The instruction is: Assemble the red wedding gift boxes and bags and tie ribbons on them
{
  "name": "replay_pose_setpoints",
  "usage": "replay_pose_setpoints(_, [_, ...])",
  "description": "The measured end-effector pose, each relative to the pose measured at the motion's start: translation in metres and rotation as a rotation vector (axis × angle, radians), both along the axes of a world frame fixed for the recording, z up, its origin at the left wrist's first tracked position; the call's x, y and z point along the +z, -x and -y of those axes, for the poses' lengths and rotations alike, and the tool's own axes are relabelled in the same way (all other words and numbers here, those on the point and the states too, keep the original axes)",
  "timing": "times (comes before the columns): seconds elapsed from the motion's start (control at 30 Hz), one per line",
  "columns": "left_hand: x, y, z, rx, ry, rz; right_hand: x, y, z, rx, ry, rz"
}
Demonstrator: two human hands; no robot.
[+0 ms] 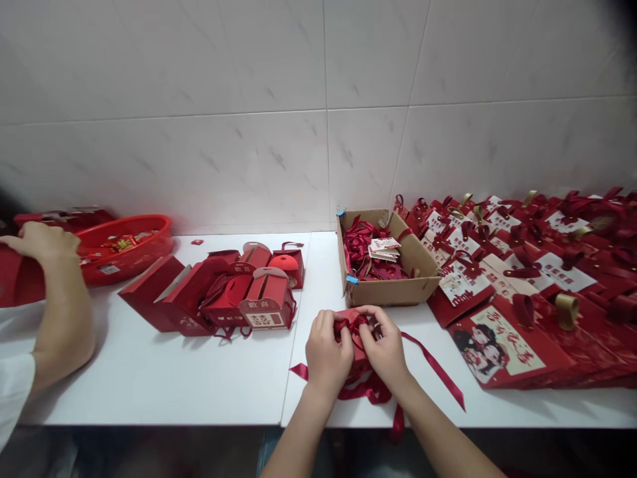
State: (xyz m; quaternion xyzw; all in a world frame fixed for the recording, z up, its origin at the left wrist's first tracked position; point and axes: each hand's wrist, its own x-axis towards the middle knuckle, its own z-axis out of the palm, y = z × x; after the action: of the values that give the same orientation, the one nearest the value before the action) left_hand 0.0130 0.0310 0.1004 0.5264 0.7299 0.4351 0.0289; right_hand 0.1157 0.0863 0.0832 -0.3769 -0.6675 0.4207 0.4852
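Note:
A small red gift box (pixel 359 362) stands on the white table in front of me, with dark red ribbon (pixel 438 372) about its top. My left hand (pixel 328 345) pinches the ribbon at the box's top from the left side. From the right, the fingers of my right hand (pixel 383 342) are closed on the same ribbon, close to my left fingertips. One pointed ribbon end sticks out left of my left wrist, and a longer tail runs right across the table. More ribbon lies in loops below the box, and a piece hangs over the table's front edge. My hands hide much of the box.
An open cardboard box (pixel 398 292) holds ribbons and tags. Several finished-looking red gift boxes (pixel 512 345) crowd the right. Small red boxes (pixel 269 299) stand left of centre. Farther left, a co-worker's hand (pixel 47 242) holds a red box beside a red basin (pixel 129 262) with sweets.

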Motion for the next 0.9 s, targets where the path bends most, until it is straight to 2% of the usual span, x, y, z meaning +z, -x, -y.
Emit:
replay_pose_setpoints(0.23, [-0.002,0.003,-0.001,-0.023,-0.061,0.068,0.001,0.003,0.002,-0.096,0.024,0.01])
replay_pose_setpoints(0.5, [-0.004,0.009,-0.001,0.008,-0.14,0.163,0.002,-0.002,-0.001,-0.093,0.05,-0.036])
replay_pose_setpoints(0.9, [-0.007,0.009,-0.001,0.043,-0.203,0.173,-0.018,-0.004,0.001,-0.151,0.017,-0.082])
